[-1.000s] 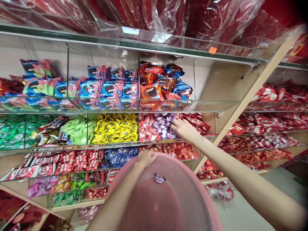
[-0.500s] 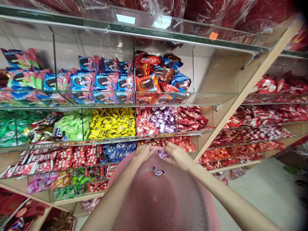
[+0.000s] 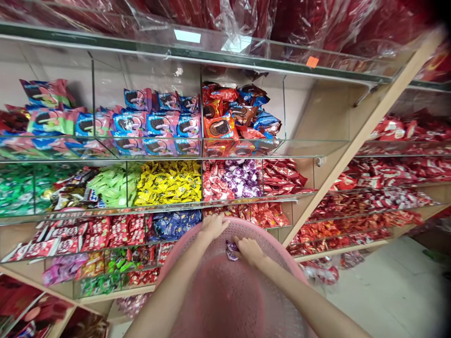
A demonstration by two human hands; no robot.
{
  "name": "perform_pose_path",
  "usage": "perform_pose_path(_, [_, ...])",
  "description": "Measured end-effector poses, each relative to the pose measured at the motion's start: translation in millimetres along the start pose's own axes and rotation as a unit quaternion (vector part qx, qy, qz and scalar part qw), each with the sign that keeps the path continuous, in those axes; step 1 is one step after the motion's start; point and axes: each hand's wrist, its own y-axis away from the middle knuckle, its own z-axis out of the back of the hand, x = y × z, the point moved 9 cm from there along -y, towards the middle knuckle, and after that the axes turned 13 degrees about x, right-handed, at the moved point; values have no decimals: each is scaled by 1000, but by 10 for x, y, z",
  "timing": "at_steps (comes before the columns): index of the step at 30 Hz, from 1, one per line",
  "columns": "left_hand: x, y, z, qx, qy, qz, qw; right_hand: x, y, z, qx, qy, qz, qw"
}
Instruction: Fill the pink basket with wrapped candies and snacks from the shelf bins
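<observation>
A round pink plastic basket [image 3: 271, 281] with small holes in its wall is tilted in front of me. My left hand [image 3: 213, 227] is closed over its far rim. Inside, against the far wall, are purple-and-white wrapped candies [image 3: 231, 251], apparently two close together. My right hand [image 3: 249, 249] reaches into the basket with curled fingers, its fingertips pinching at these candies. Part of the grip is hidden behind the fingers. Just beyond the rim, a shelf compartment holds the same kind of purple-and-white candies [image 3: 243, 178].
Glass-fronted shelves hold yellow candies [image 3: 169, 183], blue candies [image 3: 174, 224] and cookie packs [image 3: 128, 123]. A slanted wooden divider [image 3: 352, 145] separates red candies [image 3: 380, 173] at right. Pale floor [image 3: 384, 286] shows at lower right.
My right hand has moved from the far rim down into the basket, bringing its purple candy beside the one lying there. My left hand stays on the rim. The view has shifted slightly.
</observation>
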Motion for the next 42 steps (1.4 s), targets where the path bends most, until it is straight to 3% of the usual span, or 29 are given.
perform_pose_path(8, [82, 53, -63, 13, 15, 14, 1000, -194, 159, 275, -91, -100, -12, 991])
perform_pose_path(13, [138, 119, 11, 5, 19, 11, 1000, -223, 243, 448, -156, -188, 17, 970])
perform_pose_path(23, [-41, -11, -72, 3, 10, -47, 999, -50, 217, 51, -99, -207, 15, 973])
perform_pose_path(31, [-33, -26, -125, -8, 38, -8, 999, 33, 225, 168, -84, -216, 88, 969])
perform_pose_path(42, [-250, 87, -328, 5, 62, 123, 991, -200, 387, 232, -60, -143, 229, 961])
